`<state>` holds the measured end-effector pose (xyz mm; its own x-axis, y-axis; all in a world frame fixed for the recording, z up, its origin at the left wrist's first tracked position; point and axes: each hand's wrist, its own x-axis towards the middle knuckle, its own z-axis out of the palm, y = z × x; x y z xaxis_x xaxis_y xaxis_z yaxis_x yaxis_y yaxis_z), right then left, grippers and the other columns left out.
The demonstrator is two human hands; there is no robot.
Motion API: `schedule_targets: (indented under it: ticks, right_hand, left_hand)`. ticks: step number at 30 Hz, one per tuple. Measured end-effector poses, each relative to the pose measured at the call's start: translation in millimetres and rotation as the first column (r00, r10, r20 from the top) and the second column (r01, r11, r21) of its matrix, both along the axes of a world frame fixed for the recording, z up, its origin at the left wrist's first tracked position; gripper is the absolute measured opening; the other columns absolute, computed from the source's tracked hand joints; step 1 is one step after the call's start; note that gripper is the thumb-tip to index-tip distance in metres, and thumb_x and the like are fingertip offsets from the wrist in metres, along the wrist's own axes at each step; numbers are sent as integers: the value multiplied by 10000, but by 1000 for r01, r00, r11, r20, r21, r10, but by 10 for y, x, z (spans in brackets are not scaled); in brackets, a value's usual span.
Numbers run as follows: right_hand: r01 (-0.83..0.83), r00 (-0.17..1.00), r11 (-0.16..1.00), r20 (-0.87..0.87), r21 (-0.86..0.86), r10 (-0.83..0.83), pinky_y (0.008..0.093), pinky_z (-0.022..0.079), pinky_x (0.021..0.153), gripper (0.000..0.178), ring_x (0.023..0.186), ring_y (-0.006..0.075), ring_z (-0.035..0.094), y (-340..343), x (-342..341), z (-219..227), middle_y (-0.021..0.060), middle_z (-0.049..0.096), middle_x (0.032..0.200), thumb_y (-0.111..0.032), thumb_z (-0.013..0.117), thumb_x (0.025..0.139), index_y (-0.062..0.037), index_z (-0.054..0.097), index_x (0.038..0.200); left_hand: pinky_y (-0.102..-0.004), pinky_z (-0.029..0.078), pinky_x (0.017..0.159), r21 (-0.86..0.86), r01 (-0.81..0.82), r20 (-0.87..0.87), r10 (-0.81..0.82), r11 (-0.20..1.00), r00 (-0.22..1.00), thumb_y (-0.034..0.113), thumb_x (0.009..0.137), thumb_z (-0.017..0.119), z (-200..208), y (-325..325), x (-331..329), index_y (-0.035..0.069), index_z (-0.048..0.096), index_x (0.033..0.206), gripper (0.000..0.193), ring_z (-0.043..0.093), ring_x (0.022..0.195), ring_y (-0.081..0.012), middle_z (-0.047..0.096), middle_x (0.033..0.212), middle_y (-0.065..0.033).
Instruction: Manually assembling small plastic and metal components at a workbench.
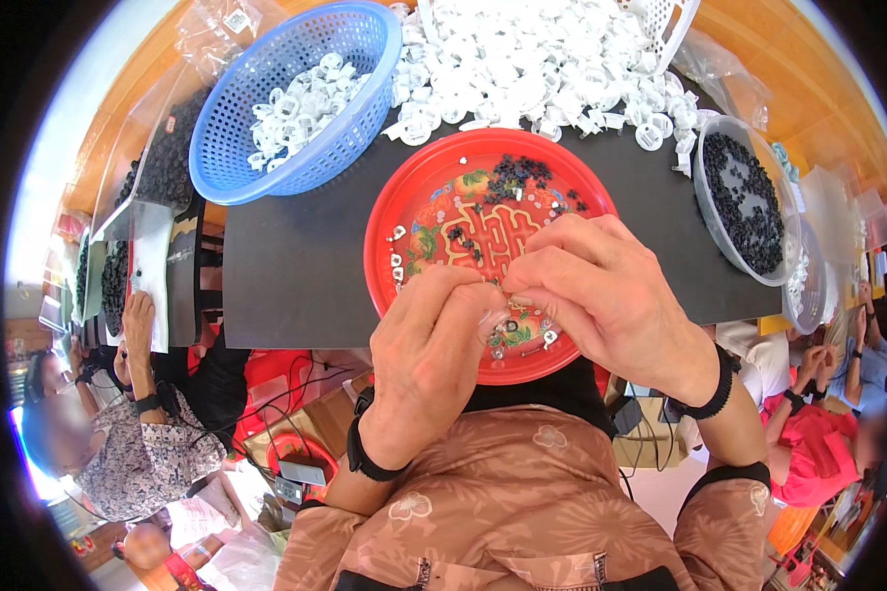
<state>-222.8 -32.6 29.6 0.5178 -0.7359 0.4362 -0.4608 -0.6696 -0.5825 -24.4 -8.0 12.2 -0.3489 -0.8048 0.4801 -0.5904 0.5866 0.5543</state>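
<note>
The scene is viewed from the wearer's head through one wide fisheye lens, aimed steeply down at the red tray (380, 215), which is framed near centre at close range. Just below the tray, the wearer's patterned shirt (522, 502) is caught; beside it, the dark surface (291, 266) is shown. Well to either side, other people (153, 453) are taken in near the rounded border (where straight edges are bowed).

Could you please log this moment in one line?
left hand: pinched; right hand: pinched; contents: unclear; below: red tray; in tray: black pieces

Workshop with heaped white parts (522, 74)
</note>
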Motion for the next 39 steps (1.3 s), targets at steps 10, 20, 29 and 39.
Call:
schedule_targets:
  ticks: [10,20,29,39]
  right_hand:
    - [-49,966,998,-253,45,58,374,421,748,134,813,267,553,-5,-6,10,72,525,872,-84,633,848,-70,541,943]
    - [199,969,958,106,209,-225,404,420,717,123,797,305,550,229,245,-181,101,512,881,-39,605,878,-63,515,959]
    - [172,980,981,90,88,-179,385,409,724,127,788,280,555,216,254,-248,79,526,888,-10,578,881,-59,521,983]
    - [117,992,988,-22,-105,-120,346,376,705,189,781,219,549,195,213,-274,59,517,872,-56,575,804,-62,540,989]
  left_hand:
    - [-337,498,732,163,-42,-142,65,986,988,-6,852,649,-37,18,6,8,625,974,126,608,831,-236,611,938,-113]
    - [-348,448,1036,572,615,-820,393,543,415,121,1032,416,-129,42,5,-72,461,1367,389,540,1195,-186,500,1338,-108]
    - [-328,467,998,548,673,-831,417,497,368,170,1048,413,-152,67,12,-68,423,1396,422,547,1193,-162,526,1364,-127]
    - [-343,509,956,538,677,-833,442,502,333,172,1044,411,-186,58,0,-100,429,1361,417,591,1159,-194,556,1324,-166]
